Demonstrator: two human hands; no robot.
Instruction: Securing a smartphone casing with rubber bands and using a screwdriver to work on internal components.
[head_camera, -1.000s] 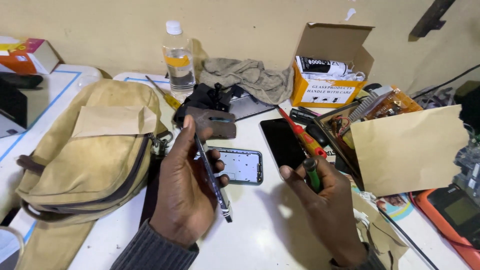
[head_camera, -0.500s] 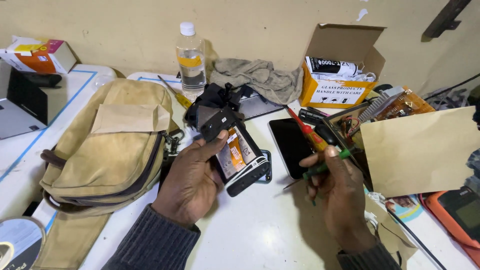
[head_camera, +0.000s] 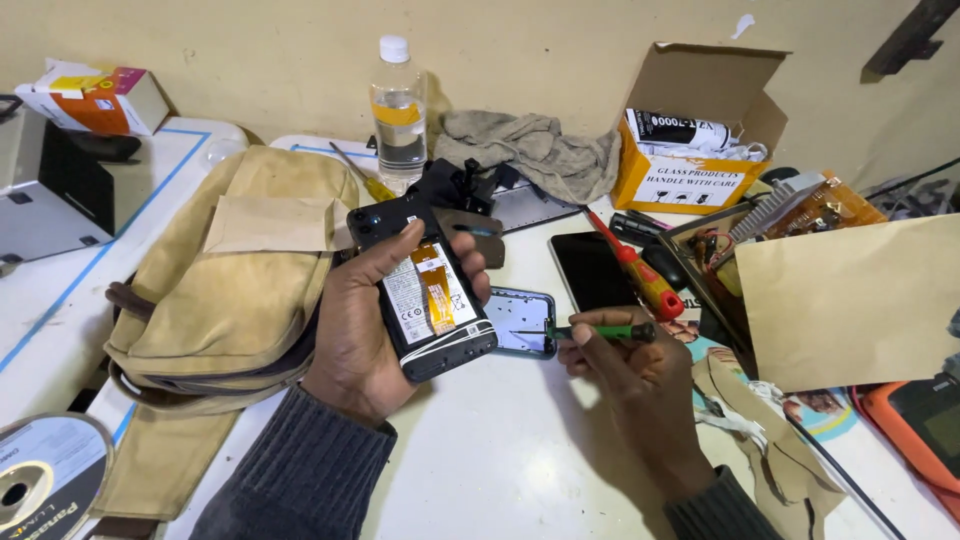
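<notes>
Left hand (head_camera: 365, 320) grips an opened phone (head_camera: 425, 290), back cover off, battery and orange flex showing; long axis runs up-left from the palm, tilted. Right hand (head_camera: 625, 365) pinches a green-handled screwdriver (head_camera: 590, 331), shaft lying sideways, tip aimed left at the phone's lower end, just short of it. Between both hands a phone back cover (head_camera: 525, 322) lies flat on the table (head_camera: 500, 460). Beyond the right hand: red screwdriver (head_camera: 640, 272), black screen (head_camera: 590, 272).

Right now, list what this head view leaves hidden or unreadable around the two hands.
- Opened phone: its screen side faces the left hand, unseen.
- Green screwdriver: tip too thin to tell.
- Small phone: partly behind the opened phone.
- Disc: cut by the frame edge.
</notes>
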